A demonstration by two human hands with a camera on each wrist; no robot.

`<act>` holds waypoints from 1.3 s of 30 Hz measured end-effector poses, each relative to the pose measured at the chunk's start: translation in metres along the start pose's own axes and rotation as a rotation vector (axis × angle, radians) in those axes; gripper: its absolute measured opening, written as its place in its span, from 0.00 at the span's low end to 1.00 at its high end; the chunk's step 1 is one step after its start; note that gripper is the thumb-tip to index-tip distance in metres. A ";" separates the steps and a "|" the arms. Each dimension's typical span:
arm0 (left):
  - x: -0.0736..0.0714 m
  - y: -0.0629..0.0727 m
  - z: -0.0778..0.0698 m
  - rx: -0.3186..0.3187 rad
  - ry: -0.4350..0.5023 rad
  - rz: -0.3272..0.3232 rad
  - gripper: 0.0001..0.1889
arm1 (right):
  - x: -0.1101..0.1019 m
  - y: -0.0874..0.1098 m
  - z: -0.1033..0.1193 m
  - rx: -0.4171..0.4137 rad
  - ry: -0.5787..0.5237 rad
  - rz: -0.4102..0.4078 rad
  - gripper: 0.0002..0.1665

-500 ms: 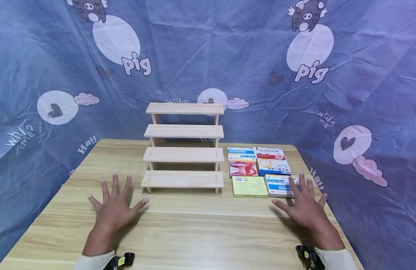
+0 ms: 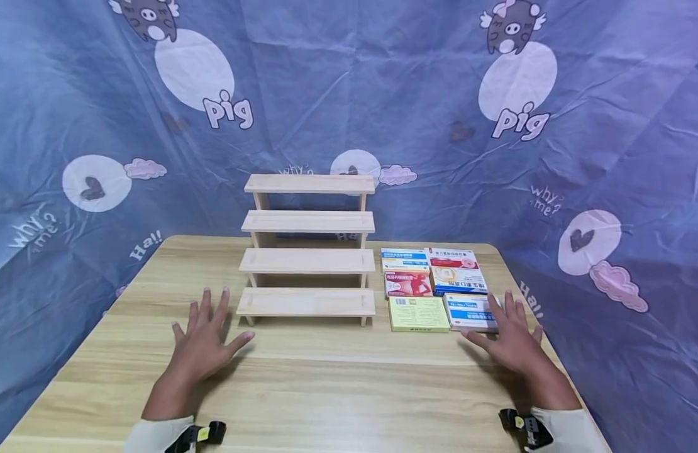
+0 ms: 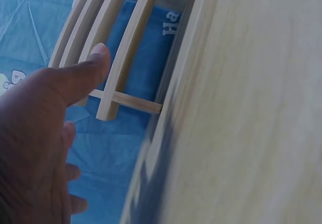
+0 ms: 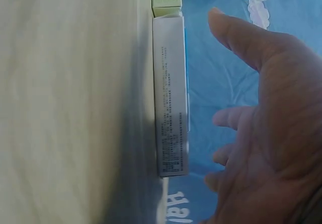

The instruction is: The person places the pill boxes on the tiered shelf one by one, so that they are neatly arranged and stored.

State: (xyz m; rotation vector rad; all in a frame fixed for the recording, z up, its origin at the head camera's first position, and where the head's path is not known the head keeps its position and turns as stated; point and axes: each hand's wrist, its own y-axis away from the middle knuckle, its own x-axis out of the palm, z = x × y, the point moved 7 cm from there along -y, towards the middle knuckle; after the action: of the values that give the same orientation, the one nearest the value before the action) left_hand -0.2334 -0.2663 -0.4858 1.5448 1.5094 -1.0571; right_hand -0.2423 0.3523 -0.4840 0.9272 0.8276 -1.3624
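Observation:
My left hand [image 2: 203,346] hovers over the table at the front left of a stepped wooden rack [image 2: 306,302], fingers spread and holding nothing. In the left wrist view its thumb [image 3: 83,75] overlaps the rack's shelf ends. My right hand [image 2: 515,347] is over the table's right side, its spread fingers overlapping a blue-and-white medicine box [image 2: 468,311] in the head view. The right wrist view shows that box's printed white side [image 4: 171,98] beside the empty hand. Left of it lies a yellow-green box [image 2: 419,314].
Behind these lie a red-and-pink box [image 2: 408,284], another blue-and-white box [image 2: 404,259] and a larger white box with red and blue bands [image 2: 458,270]. The wooden table [image 2: 349,390] meets a blue printed cloth [image 2: 428,113] at its back and sides.
My left hand has shifted slightly right and turned, its fingers less widely spread. The right hand has moved a little, with its fingers drawn closer together. The rack and boxes stay in place.

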 end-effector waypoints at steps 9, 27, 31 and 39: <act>0.004 -0.016 0.009 0.106 0.305 -0.017 0.58 | 0.005 -0.013 -0.013 -0.035 -0.151 0.040 0.74; 0.018 -0.041 0.016 0.197 0.923 -0.037 0.49 | 0.003 -0.025 -0.029 -0.019 -0.323 0.039 0.71; 0.020 -0.044 0.014 0.215 0.936 -0.059 0.48 | 0.005 -0.025 -0.030 -0.037 -0.319 0.037 0.70; 0.021 -0.049 0.008 0.284 0.870 -0.104 0.44 | 0.008 -0.025 -0.036 -0.047 -0.307 0.041 0.62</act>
State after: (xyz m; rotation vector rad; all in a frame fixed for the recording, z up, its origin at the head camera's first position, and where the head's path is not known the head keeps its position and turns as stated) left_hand -0.2835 -0.2620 -0.5060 2.3284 2.0761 -0.6836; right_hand -0.2652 0.3814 -0.5081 0.6724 0.5999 -1.4007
